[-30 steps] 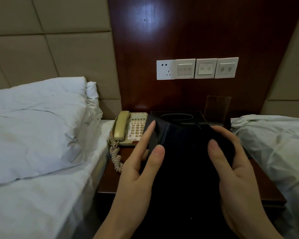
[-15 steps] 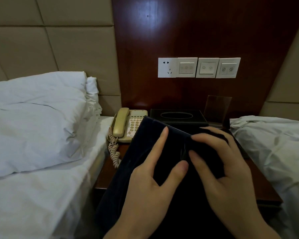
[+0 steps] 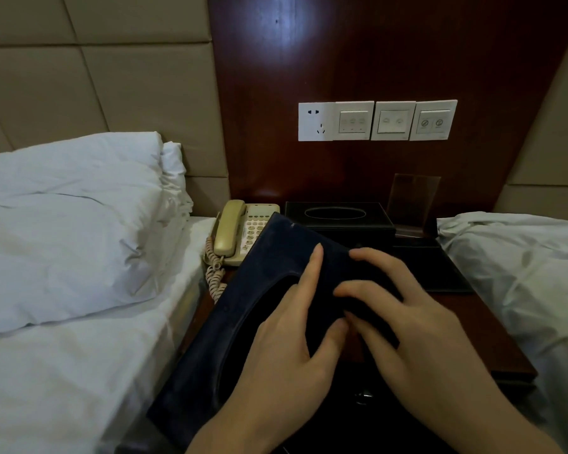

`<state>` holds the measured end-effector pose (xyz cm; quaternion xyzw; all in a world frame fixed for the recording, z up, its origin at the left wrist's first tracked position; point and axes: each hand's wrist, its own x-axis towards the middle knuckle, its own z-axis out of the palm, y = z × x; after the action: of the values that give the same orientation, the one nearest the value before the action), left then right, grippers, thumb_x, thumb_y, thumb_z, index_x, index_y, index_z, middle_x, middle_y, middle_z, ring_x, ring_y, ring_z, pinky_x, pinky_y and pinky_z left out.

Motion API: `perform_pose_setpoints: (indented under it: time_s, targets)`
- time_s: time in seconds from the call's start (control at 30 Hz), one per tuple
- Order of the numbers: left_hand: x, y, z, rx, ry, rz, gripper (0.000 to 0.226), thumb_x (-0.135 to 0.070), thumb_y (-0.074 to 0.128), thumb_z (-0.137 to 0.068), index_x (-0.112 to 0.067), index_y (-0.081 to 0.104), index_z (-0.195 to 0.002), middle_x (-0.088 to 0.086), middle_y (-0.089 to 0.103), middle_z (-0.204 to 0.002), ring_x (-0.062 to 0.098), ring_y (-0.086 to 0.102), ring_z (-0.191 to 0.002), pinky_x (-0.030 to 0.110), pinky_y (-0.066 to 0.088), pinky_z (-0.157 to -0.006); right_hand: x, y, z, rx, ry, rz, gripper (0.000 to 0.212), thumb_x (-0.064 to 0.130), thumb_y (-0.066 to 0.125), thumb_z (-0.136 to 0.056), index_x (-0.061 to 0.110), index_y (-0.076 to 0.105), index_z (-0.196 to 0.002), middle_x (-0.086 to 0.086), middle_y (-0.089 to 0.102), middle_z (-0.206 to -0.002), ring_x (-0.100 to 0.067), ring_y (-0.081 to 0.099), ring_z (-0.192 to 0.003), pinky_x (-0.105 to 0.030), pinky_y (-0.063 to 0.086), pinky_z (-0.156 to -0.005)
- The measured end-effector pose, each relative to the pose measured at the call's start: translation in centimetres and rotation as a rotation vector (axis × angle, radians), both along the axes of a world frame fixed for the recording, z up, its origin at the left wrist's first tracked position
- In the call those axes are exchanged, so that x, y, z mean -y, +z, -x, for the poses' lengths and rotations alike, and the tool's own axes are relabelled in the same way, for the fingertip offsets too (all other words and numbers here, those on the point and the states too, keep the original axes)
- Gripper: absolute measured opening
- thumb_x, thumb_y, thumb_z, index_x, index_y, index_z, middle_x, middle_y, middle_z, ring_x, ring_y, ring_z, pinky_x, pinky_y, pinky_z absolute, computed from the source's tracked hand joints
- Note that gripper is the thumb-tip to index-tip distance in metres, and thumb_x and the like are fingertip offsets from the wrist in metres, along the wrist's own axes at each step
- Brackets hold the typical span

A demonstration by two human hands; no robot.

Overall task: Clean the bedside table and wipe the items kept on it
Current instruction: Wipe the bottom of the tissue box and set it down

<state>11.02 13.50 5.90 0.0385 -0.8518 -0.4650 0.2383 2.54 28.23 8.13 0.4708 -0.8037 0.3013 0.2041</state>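
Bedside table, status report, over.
Left hand steadies dark tissue-box cover. Right hand presses dark cloth on it. Telephone untouched behind.

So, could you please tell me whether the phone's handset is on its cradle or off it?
On: the handset lies along the phone.

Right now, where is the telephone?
In the head view, the beige telephone sits at the back left corner of the bedside table, beside the white pillow and left of the black tissue box.
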Motion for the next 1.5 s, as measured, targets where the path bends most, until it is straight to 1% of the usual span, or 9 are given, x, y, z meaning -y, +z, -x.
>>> perform_pose_setpoints:
  time_s: [0.63, 0.8, 0.93, 1.07, 1.13, 1.2, 1.27, 1.33, 1.5]
  targets:
    - [0.1, -0.5, 0.5, 0.019, -0.017, -0.023, 0.085, -0.025, 0.067, -0.098, -0.066, 0.015, -0.151, -0.049, 0.045, -0.136, -0.023, 0.04, -0.131, 0.015, 0.037, -0.113, -0.1, -0.7, 0.5, 0.02, -0.017, 0.015, 0.03, 0.021, 0.062, -0.085, 0.035, 0.059, -0.111, 0.014, 0.041, -0.147, -0.008, 0.056, -0.117, -0.025, 0.052, -0.087]
    - [0.0, -0.2, 0.8, -0.093, 0.016, -0.264, 0.076, -0.031, 0.07, -0.094, -0.058, 0.03, -0.152, -0.043, 0.051, -0.138, -0.018, 0.047, -0.129, 0.011, 0.042, -0.105, 0.4, 0.1, 1.8, 0.268, -0.107, 0.515, 0.02, 0.027, 0.058, -0.094, 0.034, 0.061, -0.113, 0.016, 0.059, -0.121, 0.005, 0.055, -0.11, -0.004, 0.039, -0.088]
    - [0.9, 0.8, 1.3, -0.179, 0.073, -0.588, 0.065, -0.036, 0.063, -0.087, -0.043, 0.046, -0.148, -0.042, 0.063, -0.123, -0.019, 0.059, -0.113, 0.006, 0.05, -0.09, -0.2, -0.7, 1.2, 0.727, -0.099, 0.982, 0.036, 0.05, 0.06, -0.079, 0.045, 0.061, -0.114, 0.01, 0.066, -0.12, -0.007, 0.062, -0.113, -0.027, 0.053, -0.094]
    - [0.7, 0.4, 1.6, -0.155, 0.02, -0.771, 0.051, -0.031, 0.061, -0.095, -0.039, 0.053, -0.144, -0.031, 0.07, -0.12, -0.012, 0.065, -0.109, 0.007, 0.052, -0.079, 0.2, 0.8, -0.4, 0.563, 0.024, 1.043, 0.03, 0.05, 0.056, -0.087, 0.043, 0.056, -0.116, -0.004, 0.068, -0.114, -0.022, 0.067, -0.105, -0.032, 0.058, -0.084]
    - [0.5, 0.0, 2.0, -0.13, -0.013, -0.834, 0.048, -0.034, 0.067, -0.094, -0.04, 0.057, -0.141, -0.024, 0.07, -0.127, -0.003, 0.064, -0.119, 0.019, 0.054, -0.096, 0.7, 1.2, -1.4, 0.475, 0.111, 0.974, 0.03, 0.055, 0.057, -0.091, 0.045, 0.052, -0.119, -0.007, 0.063, -0.118, -0.026, 0.064, -0.105, -0.038, 0.054, -0.088]
    - [0.0, -0.7, 2.3, -0.124, -0.045, -0.877, 0.055, -0.047, 0.067, -0.086, -0.041, 0.059, -0.14, -0.012, 0.064, -0.14, 0.011, 0.057, -0.134, 0.04, 0.04, -0.116, 1.5, 0.7, -1.3, 0.335, 0.041, 0.746, 0.031, 0.058, 0.053, -0.09, 0.053, 0.045, -0.119, 0.013, 0.051, -0.125, -0.011, 0.053, -0.116, -0.024, 0.043, -0.096]
    - [-0.6, -1.0, 2.3, -0.137, -0.052, -0.907, 0.056, -0.05, 0.063, -0.087, -0.038, 0.059, -0.141, -0.006, 0.062, -0.144, 0.017, 0.055, -0.137, 0.046, 0.034, -0.12, 2.4, -0.1, -0.9, 0.196, -0.089, 0.455, 0.031, 0.057, 0.042, -0.092, 0.052, 0.04, -0.123, 0.029, 0.037, -0.123, 0.0, 0.036, -0.124, -0.017, 0.033, -0.099]
    - [-0.9, -1.0, 2.1, -0.163, -0.056, -0.934, 0.05, -0.044, 0.056, -0.092, -0.034, 0.06, -0.141, -0.002, 0.064, -0.142, 0.019, 0.057, -0.135, 0.047, 0.035, -0.119, 2.8, -0.8, -0.9, 0.136, -0.143, 0.245, 0.038, 0.058, 0.029, -0.096, 0.046, 0.037, -0.131, 0.023, 0.032, -0.131, 0.001, 0.026, -0.127, -0.022, 0.029, -0.101]
    - [0.5, -1.0, 1.7, -0.195, -0.004, -0.902, 0.055, -0.045, 0.053, -0.093, -0.031, 0.054, -0.146, -0.001, 0.062, -0.145, 0.02, 0.055, -0.137, 0.047, 0.033, -0.12, 3.1, -2.0, -1.9, 0.034, -0.067, 0.112, 0.043, 0.047, 0.037, -0.099, 0.035, 0.034, -0.14, 0.011, 0.032, -0.14, -0.006, 0.035, -0.121, -0.016, 0.035, -0.089]
